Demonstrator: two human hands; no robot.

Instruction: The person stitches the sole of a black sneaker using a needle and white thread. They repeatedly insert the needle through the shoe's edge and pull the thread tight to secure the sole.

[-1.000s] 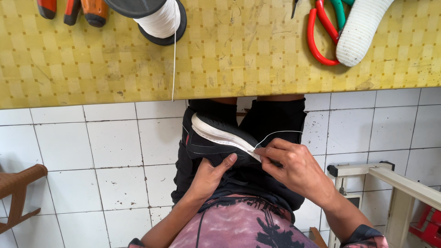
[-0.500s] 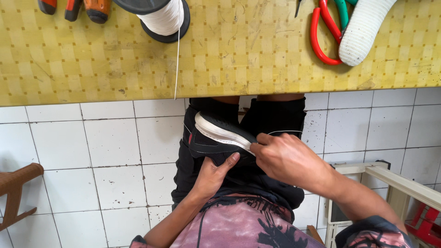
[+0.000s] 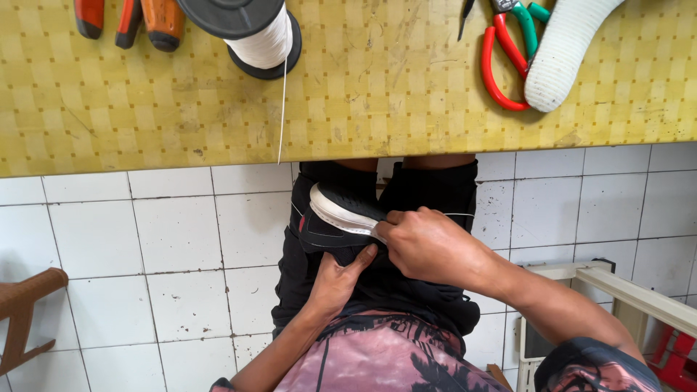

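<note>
A black shoe (image 3: 328, 231) with a white sole rests on my lap, sole edge turned up. My left hand (image 3: 335, 282) cups the shoe from below, thumb against its side. My right hand (image 3: 428, 245) presses on the sole's rim near the heel, fingers closed around something thin that is hidden; a white thread (image 3: 459, 215) runs from under this hand to the right. Another strand of white thread (image 3: 282, 109) hangs from a spool (image 3: 254, 33) on the yellow table (image 3: 363, 94) above my lap.
On the table lie red-handled scissors (image 3: 504, 62), a white knitted shoe upper (image 3: 563, 51) and orange-handled tools (image 3: 127, 20). A brown wooden stool (image 3: 25, 308) stands at the left and a white frame (image 3: 632, 297) at the right, on a white tiled floor.
My right hand has moved left along the sole's rim, drawing the thread in closer to the shoe. The left hand keeps its hold under the shoe.
</note>
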